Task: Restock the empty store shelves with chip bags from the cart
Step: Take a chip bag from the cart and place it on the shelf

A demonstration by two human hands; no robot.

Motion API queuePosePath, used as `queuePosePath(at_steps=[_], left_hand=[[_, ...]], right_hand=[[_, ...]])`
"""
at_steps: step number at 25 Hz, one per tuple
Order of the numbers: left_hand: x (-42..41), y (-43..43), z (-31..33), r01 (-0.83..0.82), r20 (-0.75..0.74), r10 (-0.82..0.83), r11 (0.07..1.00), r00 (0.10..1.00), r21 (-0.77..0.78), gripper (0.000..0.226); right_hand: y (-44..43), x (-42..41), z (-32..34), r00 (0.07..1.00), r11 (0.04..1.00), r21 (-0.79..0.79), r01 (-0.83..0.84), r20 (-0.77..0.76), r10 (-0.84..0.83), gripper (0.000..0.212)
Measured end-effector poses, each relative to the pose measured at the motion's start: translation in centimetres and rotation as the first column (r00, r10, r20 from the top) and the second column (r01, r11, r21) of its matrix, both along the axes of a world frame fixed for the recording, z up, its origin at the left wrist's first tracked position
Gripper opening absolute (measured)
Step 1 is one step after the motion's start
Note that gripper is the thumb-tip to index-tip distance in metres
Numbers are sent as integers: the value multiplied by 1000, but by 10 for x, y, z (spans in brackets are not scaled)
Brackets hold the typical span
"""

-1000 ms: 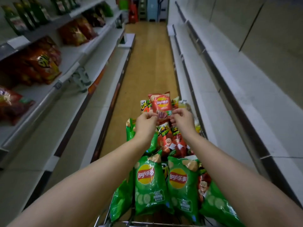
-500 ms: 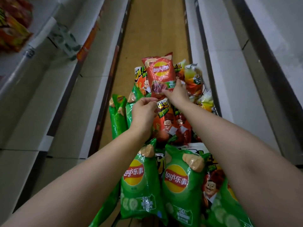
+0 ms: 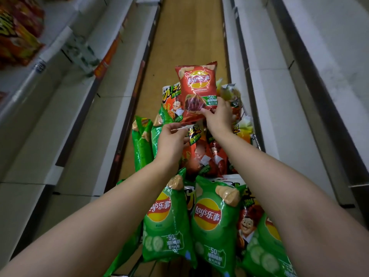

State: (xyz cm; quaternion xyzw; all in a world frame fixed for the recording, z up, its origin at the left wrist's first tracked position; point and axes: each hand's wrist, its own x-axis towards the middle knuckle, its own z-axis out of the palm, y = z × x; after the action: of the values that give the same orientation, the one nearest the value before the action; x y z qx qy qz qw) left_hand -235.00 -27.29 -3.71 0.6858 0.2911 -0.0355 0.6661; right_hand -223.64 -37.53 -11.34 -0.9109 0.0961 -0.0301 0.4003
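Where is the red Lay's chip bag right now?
Head view, centre: the red Lay's chip bag is held above the bag pile's far end, right hand pinching its lower right corner, left hand pinching its lower left.

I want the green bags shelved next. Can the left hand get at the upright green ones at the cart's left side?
Probably yes: the upright green bags stand uncovered just beside the left hand, but it seems busy pinching the red bag.

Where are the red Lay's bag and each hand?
red Lay's bag (image 3: 198,80): head view, its yellow logo.
right hand (image 3: 218,118): head view, back of hand.
left hand (image 3: 171,140): head view, back of hand.
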Motion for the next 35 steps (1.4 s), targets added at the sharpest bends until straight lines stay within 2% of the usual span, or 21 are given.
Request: queuePosePath(at_steps=[3,6,11,14,18,20,22,24,29,35], left_hand=[[-9,2,18,33,49,-33,999,998,2,41],[-27,8,45,80,155,-66,994,986,-81,60],[-88,28,90,296,334,-201,918,921,-263,36],[-137,48,114,357,421,-222,892,879,-277,41],[-196,63,150,487,467,-310,811,828,-324,44],[-219,61,163,553,490,-368,774,790,-310,43],[-241,56,181,627,516,-431,720,740,-297,42],[-261,43,201,700,533,-498,653,684,-288,42],[-312,-15,248,856,587,-636,467,501,-224,47],[-401,-100,294,966,631,-731,203,258,-159,35]], right_hand=[[-11,-32,28,995,980,196,-39,102,19,56],[-19,-88,69,979,934,334,-127,193,64,50],[-10,-201,145,956,913,351,-209,269,115,45],[1,-260,188,959,926,340,-165,274,70,43],[11,-328,239,977,873,478,-96,213,-9,37],[13,-359,254,974,885,456,-89,227,-20,31],[11,-391,267,960,909,416,-19,260,-99,33],[0,-421,282,926,914,397,81,310,-217,34],[-40,-509,330,782,892,355,278,456,-425,12],[-90,-632,371,547,769,321,553,556,-626,17]])
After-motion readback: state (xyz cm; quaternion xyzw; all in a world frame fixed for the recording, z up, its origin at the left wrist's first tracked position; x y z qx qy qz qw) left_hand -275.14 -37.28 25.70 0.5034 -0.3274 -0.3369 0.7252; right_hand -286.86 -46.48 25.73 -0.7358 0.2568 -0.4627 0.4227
